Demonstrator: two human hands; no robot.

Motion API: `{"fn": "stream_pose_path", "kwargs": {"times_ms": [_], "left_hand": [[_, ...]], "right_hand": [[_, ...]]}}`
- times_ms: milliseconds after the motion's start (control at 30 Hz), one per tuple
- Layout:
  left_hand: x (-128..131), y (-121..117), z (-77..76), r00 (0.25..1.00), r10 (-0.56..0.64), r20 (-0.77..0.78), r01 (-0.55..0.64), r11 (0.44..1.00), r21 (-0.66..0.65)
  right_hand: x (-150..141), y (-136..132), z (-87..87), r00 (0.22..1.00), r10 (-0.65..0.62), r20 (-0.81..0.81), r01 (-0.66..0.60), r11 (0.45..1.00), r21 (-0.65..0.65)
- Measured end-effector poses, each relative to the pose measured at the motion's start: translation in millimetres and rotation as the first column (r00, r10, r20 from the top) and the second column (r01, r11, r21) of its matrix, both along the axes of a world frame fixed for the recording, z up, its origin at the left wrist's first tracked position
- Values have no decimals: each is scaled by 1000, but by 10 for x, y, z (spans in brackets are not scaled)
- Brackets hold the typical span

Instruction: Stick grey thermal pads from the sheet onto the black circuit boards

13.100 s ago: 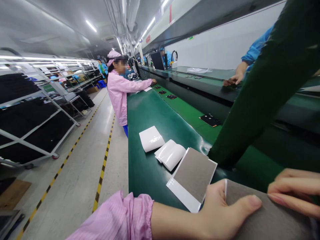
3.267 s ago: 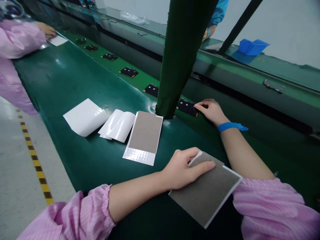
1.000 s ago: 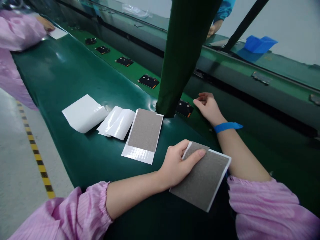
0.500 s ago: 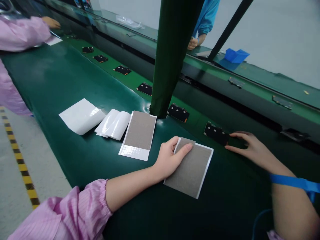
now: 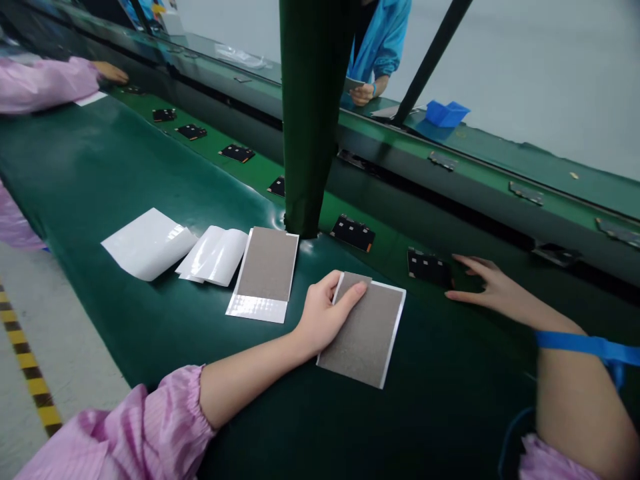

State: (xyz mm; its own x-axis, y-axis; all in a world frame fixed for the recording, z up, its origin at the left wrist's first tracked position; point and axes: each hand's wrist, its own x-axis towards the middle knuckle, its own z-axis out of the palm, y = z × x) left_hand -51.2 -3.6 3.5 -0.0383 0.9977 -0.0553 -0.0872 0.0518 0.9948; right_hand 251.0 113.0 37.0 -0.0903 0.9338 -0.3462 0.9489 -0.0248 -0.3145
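My left hand [image 5: 327,310] grips a stack of grey sheets [image 5: 367,340] with white edges, thumb on top and fingers underneath. A small grey piece sticks out under the thumb. At the right, my right hand [image 5: 483,287] is open, thumb and fingers spread beside the end of a black circuit board [image 5: 429,267]. Its fingertips are very close to the board; whether they touch it I cannot tell. Another black circuit board [image 5: 353,232] lies to the left on the green strip. A grey sheet on white backing [image 5: 267,267] rests on the table left of my left hand.
Curled white sheets [image 5: 213,257] and a white sheet [image 5: 147,243] lie on the green table [image 5: 150,167]. A dark green post [image 5: 307,133] rises mid-view. Farther left is a co-worker's pink sleeve [image 5: 45,87]. Across the line are a person in blue [image 5: 387,40] and a blue bin [image 5: 446,113].
The view has shifted slightly. Relative to the post, the circuit boards have moved to the right. My right fingers have spread a little wider; my left hand keeps its grip on the grey sheets.
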Motion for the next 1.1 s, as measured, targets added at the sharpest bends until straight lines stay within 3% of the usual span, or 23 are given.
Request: {"fn": "stream_pose_path", "kwargs": {"times_ms": [200, 333, 433, 533, 633, 833, 1000, 1100], "left_hand": [[0, -7, -12, 1000, -16, 22, 16, 1000, -14], [3, -10, -4, 1000, -4, 28, 5, 999, -34], [2, -9, 0, 1000, -12, 14, 12, 1000, -18], [0, -10, 1, 1000, -13, 2, 13, 1000, 6], [2, -11, 8, 1000, -5, -4, 5, 1000, 1], [10, -9, 27, 1000, -9, 13, 9, 1000, -14], [13, -8, 25, 1000, -1, 5, 1, 1000, -20], [16, -10, 8, 1000, 3, 2, -3, 1000, -16]], "right_hand": [[101, -16, -41, 999, -11, -34, 12, 999, 34], [248, -82, 177, 999, -53, -1, 52, 987, 151], [346, -137, 398, 986, -73, 149, 24, 951, 308], [262, -149, 487, 958, -107, 268, 7, 937, 349], [-29, -102, 361, 974, -59, 219, -20, 939, 343], [-568, 34, -146, 979, 200, 45, -203, 921, 332], [-661, 102, -421, 949, 316, -21, -275, 855, 440], [-623, 112, -417, 946, 319, -54, -260, 848, 462]]}}
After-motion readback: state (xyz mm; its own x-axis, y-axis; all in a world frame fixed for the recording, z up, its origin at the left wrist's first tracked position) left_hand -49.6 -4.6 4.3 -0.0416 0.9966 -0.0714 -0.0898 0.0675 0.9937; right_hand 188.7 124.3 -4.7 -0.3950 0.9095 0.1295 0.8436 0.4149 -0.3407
